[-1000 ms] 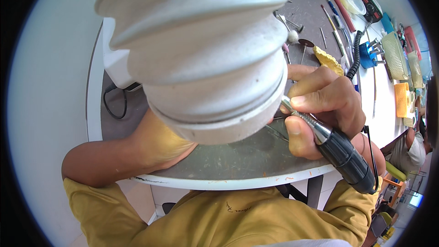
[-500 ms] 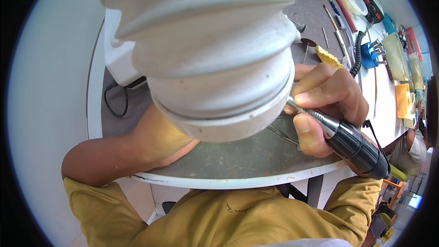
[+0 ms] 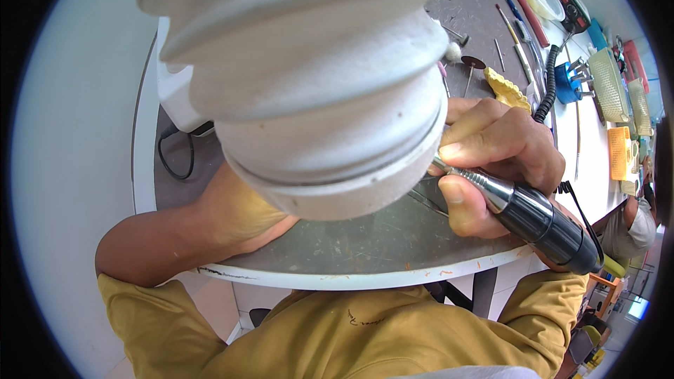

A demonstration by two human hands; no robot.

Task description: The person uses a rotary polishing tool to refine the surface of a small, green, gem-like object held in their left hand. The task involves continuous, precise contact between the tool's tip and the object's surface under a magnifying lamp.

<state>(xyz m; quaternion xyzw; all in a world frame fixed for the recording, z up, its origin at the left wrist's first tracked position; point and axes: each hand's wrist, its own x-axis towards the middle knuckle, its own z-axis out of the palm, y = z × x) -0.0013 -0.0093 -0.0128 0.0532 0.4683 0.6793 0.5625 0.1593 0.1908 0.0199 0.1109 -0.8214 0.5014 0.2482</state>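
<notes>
My right hand point(image 3: 502, 161) is closed round a black and silver rotary handpiece point(image 3: 533, 217), thumb and fingers gripping its metal neck. Its tip runs out of sight behind a white ribbed hose point(image 3: 316, 84) that fills the upper middle of the view. Only the wrist and heel of my left hand point(image 3: 256, 217) show at the hose's lower left; the fingers are hidden behind it. Past my right knuckles lie a yellow scalloped dental model piece point(image 3: 507, 89) and a dark disc on a thin shank point(image 3: 473, 62). Thin metal tools point(image 3: 427, 202) lie under the handpiece.
Brushes and slim tools point(image 3: 518, 42) lie along the grey table's point(image 3: 337, 253) right side. Beyond are a blue bur holder point(image 3: 570, 83), a black coiled cord point(image 3: 547, 95), a pale basket point(image 3: 608, 81) and an orange basket point(image 3: 618, 153). A white machine point(image 3: 175, 95) stands at left. Another person point(image 3: 632, 228) sits far right.
In the picture the hose has shifted slightly left, uncovering a bit more table behind it. My right hand and the handpiece have moved a little left; my left wrist has barely shifted.
</notes>
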